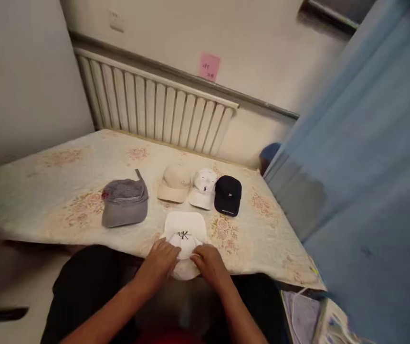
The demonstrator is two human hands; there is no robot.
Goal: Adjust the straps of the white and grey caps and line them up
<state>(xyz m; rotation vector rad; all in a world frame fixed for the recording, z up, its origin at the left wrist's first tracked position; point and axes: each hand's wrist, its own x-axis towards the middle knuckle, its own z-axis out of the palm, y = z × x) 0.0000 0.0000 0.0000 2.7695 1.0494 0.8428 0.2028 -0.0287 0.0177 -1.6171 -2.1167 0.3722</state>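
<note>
A white baseball cap (185,222) with dark letters on its front lies at the near edge of the table, brim pointing away from me. My left hand (160,263) grips its left side, and my right hand (210,265) pinches the right side. Beyond it, a beige cap (176,179), a white cap with small dark marks (204,184) and a black cap (228,195) sit close together in a row. Off to the left rests a grey cap (125,203) with its strap sticking up.
A floral cloth (262,239) covers the table. Behind it stand a white radiator (154,105) and a wall bearing a pink note (209,67). A blue curtain (362,181) hangs along the right side. Several items lie low at the lower right.
</note>
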